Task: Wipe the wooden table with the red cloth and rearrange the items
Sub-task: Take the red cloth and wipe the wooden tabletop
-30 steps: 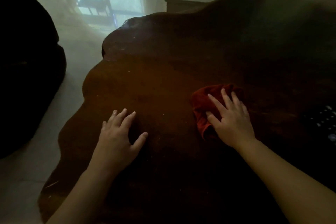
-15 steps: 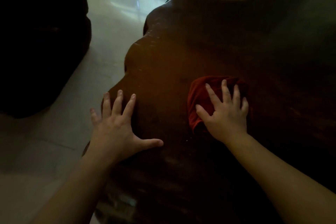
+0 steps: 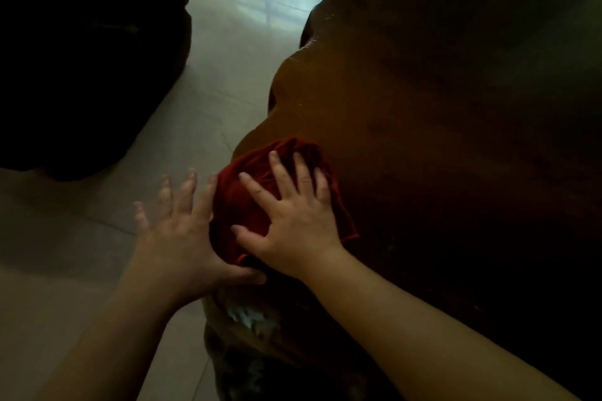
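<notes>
At the table's near left edge, seen from the head camera, the red cloth (image 3: 277, 195) lay bunched on the wooden table (image 3: 439, 127). Her right hand (image 3: 294, 225) pressed flat on it, fingers spread. Beside it, the left hand (image 3: 180, 234) was splayed open past the edge, thumb touching the cloth, above the pale tiled floor (image 3: 81, 270).

So from my feed: the red cloth (image 3: 260, 202) sits on the wavy-edged wooden table (image 3: 439, 127), right at its left rim; my right hand (image 3: 293, 221) lies flat on top of the cloth, fingers spread; my left hand (image 3: 177, 238) is just left of it, touching the cloth's edge and hanging past the rim over the pale tiled floor (image 3: 107, 257); a big dark rounded seat (image 3: 81, 52) is on the floor, far left, well apart from the table.
</notes>
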The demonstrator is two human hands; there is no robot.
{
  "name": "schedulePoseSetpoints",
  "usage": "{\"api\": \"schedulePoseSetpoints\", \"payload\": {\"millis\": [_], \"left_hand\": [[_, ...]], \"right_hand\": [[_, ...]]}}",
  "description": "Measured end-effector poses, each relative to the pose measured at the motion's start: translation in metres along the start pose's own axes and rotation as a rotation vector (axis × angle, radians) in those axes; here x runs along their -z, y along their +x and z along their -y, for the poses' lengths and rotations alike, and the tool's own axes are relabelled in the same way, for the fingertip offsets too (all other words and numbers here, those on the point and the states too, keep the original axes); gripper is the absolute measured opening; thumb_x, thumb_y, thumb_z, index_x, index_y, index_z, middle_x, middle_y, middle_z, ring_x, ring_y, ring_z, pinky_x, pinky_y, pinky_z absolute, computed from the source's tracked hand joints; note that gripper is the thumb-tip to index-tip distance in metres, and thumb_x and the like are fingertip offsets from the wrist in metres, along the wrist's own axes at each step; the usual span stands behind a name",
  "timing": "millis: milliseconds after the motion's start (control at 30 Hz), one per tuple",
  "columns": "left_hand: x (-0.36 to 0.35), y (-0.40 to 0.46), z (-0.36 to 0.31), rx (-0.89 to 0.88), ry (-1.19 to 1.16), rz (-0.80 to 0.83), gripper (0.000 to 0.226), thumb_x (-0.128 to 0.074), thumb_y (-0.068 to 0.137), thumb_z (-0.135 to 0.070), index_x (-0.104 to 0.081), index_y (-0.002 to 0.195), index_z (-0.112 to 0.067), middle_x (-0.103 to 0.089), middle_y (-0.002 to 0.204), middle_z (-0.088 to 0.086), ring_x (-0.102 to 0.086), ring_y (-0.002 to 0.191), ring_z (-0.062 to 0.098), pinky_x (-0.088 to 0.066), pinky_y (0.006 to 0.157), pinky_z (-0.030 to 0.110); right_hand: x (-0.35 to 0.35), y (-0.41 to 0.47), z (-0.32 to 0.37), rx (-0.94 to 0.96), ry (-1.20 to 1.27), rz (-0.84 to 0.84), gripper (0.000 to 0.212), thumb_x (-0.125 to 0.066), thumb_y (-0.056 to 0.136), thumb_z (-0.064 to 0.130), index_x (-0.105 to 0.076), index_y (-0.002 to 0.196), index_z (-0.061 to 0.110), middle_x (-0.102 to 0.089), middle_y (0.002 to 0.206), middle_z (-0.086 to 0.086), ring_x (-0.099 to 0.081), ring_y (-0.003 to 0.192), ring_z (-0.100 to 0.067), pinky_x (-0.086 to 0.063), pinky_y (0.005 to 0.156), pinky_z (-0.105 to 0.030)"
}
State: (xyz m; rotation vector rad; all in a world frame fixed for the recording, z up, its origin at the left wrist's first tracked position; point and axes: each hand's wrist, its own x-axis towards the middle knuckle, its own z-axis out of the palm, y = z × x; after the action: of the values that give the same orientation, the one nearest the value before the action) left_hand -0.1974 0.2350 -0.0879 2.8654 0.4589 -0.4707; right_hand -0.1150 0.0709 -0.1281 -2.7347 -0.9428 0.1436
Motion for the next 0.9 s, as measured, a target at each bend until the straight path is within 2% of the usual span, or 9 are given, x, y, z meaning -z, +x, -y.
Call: {"api": "schedulePoseSetpoints", "payload": {"millis": [167, 333, 433, 600, 800, 900], "left_hand": [[0.002, -0.009, -0.008, -0.050, -0.012, -0.031, 0.149, -0.029, 0.030, -0.108, 0.008, 0.155, -0.035, 0.002, 0.166, 0.005, 0.012, 0.149, 0.027, -0.005, 0.115, 0.064], [0.006, -0.006, -0.026, -0.091, 0.000, -0.030, 0.142, -0.030, 0.036, -0.107, 0.005, 0.155, -0.037, 0.001, 0.165, 0.002, 0.011, 0.149, 0.024, -0.006, 0.116, 0.062], [0.006, -0.004, -0.041, -0.126, 0.011, -0.037, 0.136, -0.030, 0.043, -0.106, 0.005, 0.155, -0.037, -0.001, 0.165, 0.002, 0.008, 0.149, 0.023, -0.006, 0.116, 0.061], [0.003, -0.002, -0.075, -0.200, 0.022, -0.013, 0.134, -0.029, 0.045, -0.106, 0.006, 0.155, -0.038, 0.004, 0.166, 0.001, 0.013, 0.149, 0.024, -0.002, 0.117, 0.059], [-0.009, -0.001, -0.129, -0.285, 0.062, 0.043, 0.133, -0.023, 0.043, -0.107, 0.019, 0.150, -0.041, 0.016, 0.164, -0.002, 0.025, 0.145, 0.022, 0.003, 0.117, 0.059], [-0.018, -0.001, -0.151, -0.322, 0.083, 0.067, 0.133, -0.022, 0.043, -0.107, 0.021, 0.149, -0.040, 0.020, 0.163, -0.001, 0.028, 0.144, 0.023, 0.002, 0.117, 0.060]], "right_hand": [[0.005, -0.016, -0.015, 0.108, 0.004, 0.079, 0.077, -0.034, 0.087, 0.077, -0.015, 0.157, 0.049, -0.003, 0.171, -0.006, 0.012, 0.153, -0.033, 0.009, 0.119, -0.055], [0.015, -0.045, -0.039, 0.065, 0.053, 0.104, 0.072, -0.033, 0.090, 0.074, -0.013, 0.156, 0.052, 0.002, 0.171, -0.002, 0.016, 0.153, -0.027, 0.015, 0.119, -0.048], [0.021, -0.072, -0.066, -0.018, 0.074, 0.099, 0.072, -0.033, 0.089, 0.076, -0.011, 0.155, 0.055, 0.003, 0.171, 0.001, 0.019, 0.152, -0.024, 0.018, 0.118, -0.045], [0.033, -0.132, -0.116, -0.184, 0.053, 0.040, 0.071, -0.037, 0.089, 0.077, -0.015, 0.153, 0.057, -0.002, 0.170, 0.003, 0.011, 0.154, -0.024, 0.013, 0.120, -0.045], [0.054, -0.221, -0.171, -0.407, 0.056, 0.039, 0.070, -0.027, 0.088, 0.082, -0.010, 0.153, 0.061, 0.003, 0.170, 0.006, 0.015, 0.154, -0.021, 0.008, 0.121, -0.049], [0.063, -0.265, -0.189, -0.526, 0.058, 0.045, 0.073, -0.036, 0.087, 0.080, -0.014, 0.153, 0.059, -0.002, 0.170, 0.003, 0.009, 0.154, -0.024, 0.006, 0.120, -0.048]]}}
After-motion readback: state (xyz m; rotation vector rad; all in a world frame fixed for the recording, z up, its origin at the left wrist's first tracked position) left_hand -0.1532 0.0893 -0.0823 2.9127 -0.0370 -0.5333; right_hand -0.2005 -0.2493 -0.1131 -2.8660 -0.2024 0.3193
